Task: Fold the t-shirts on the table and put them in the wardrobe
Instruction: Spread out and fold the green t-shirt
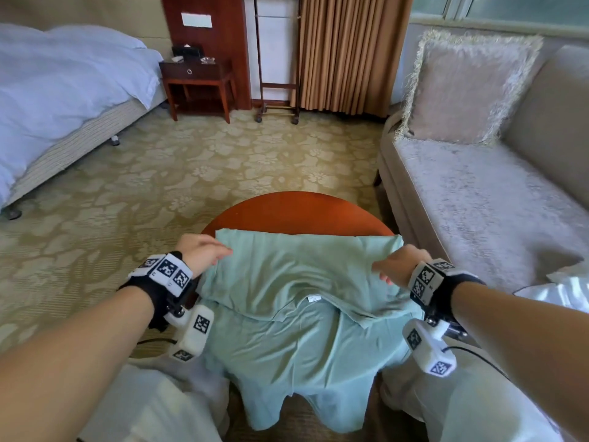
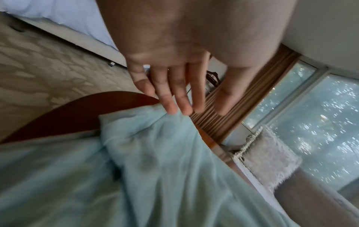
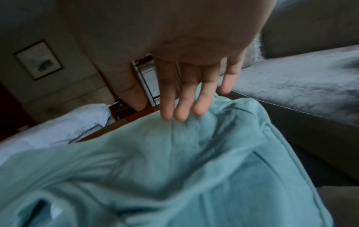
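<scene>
Green t-shirt lying on round surface, far part folded back toward collar, near part hanging over surface edge by knees. Left hand touching t-shirt's left side, fingers straight, gripping nothing. Right hand touching t-shirt's right side, fingers straight too. Folding only part done. More folds left. Wardrobe not showing; putting away not started.

No readable text anywhere. Small white neck label inside the pale green cotton t-shirt has marks, too tiny to read. Black-and-white square code markers on the wrist-cam housings (patterns only, no letters). White wall plate looks blank.
</scene>
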A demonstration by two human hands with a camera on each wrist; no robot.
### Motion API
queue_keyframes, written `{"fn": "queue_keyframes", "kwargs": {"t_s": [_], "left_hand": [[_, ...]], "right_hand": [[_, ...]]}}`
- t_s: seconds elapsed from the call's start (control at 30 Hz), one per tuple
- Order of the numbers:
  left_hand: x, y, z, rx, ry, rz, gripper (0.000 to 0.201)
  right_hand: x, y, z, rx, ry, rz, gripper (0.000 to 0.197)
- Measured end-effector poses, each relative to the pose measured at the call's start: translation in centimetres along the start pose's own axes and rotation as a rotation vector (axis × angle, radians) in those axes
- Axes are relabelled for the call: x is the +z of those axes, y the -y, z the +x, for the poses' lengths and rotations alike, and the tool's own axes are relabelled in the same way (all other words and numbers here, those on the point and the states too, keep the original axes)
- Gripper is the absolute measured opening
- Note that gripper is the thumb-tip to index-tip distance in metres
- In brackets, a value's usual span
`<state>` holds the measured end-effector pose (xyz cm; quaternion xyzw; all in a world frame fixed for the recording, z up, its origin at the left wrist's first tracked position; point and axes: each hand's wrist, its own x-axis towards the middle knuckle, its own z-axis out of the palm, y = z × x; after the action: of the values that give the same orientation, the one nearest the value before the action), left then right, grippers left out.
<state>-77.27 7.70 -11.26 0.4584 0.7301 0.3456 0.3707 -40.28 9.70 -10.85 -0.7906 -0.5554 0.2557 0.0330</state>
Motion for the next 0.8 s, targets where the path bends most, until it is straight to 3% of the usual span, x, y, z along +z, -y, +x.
{"fn": "queue_keyframes", "kwargs": {"t_s": [0.1,0.2,0.27,0.37,0.57,0.7,0.8], "left_hand": [[0.1,0.8,4.2,-0.195,-0.163,-0.035,0.017],[0.6,1.6,8.2,-0.312,-0.152,0.011,0.053],[1.4,1.6,9.9,-0.301,-0.141,0.079,0.069],[2.9,1.4,11.5,-0.241,-0.098,0.196,0.062],[3.0,2.1,13.6,-0.234,-0.092,0.239,0.035],[1.4,3.4,15.0,-0.229,-0.137,0.143,0.019],[0.9,3.5,15.1,-0.228,-0.212,0.012,0.043]], "right_hand": [[-1.2,0.1,2.2,0.133,-0.157,0.03,0.033],[-1.7,-0.4,5.1,0.202,-0.19,0.098,0.041],[-1.5,-0.6,6.8,0.2,-0.161,0.097,0.046],[-0.8,-0.6,8.6,0.219,-0.133,0.115,0.055],[-0.3,-0.3,10.4,0.209,-0.166,0.184,0.021],[-0.7,0.7,11.5,0.206,-0.305,0.326,0.019],[-0.6,1.9,11.7,0.189,-0.246,0.265,0.03]]}}
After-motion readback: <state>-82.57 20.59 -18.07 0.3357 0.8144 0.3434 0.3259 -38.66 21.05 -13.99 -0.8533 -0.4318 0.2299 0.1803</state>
